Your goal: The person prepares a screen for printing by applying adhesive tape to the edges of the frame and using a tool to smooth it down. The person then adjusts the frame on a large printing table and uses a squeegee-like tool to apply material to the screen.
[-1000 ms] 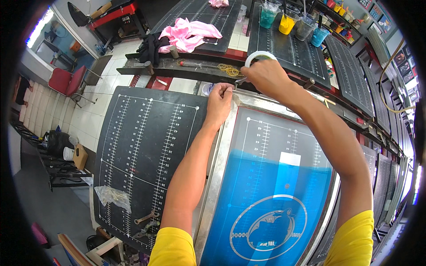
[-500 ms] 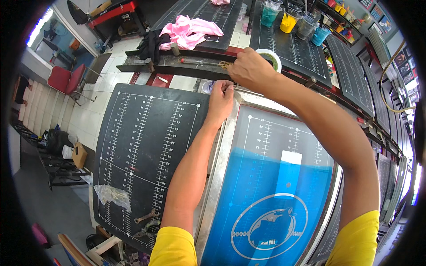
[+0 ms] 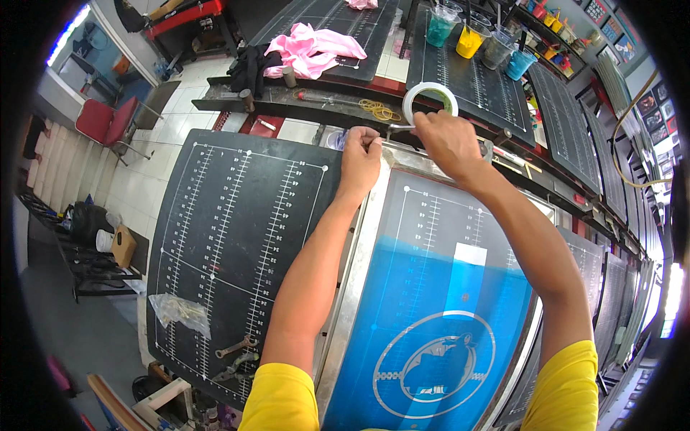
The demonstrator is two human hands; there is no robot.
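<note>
My right hand (image 3: pixel 449 140) is closed around a slim silver wrench (image 3: pixel 401 127). The wrench's free end points left, to the far end of a metal-framed printing screen (image 3: pixel 352 284). Just left of that end, at the frame's far left corner, my left hand (image 3: pixel 361 154) has its fingers pinched together; what they hold, if anything, is hidden. Blue mesh with a round emblem fills the lower part of the screen. A roll of tape (image 3: pixel 447 97) stands right behind my right hand. Yellow rubber bands (image 3: pixel 379 110) lie on the dark rail (image 3: pixel 316 113) beyond my hands.
Left of the screen is a black ruled board (image 3: pixel 230 215) bearing a plastic bag (image 3: pixel 180 314), another wrench (image 3: pixel 236 348) and pliers (image 3: pixel 233 370). Pink cloth (image 3: pixel 313 50) and cups of ink (image 3: pixel 471 37) sit on boards beyond the rail. A red chair (image 3: pixel 108 123) stands far left.
My right hand has swung right and slightly nearer, uncovering the rubber bands and the wrench's end. My left hand stays nearly in place.
</note>
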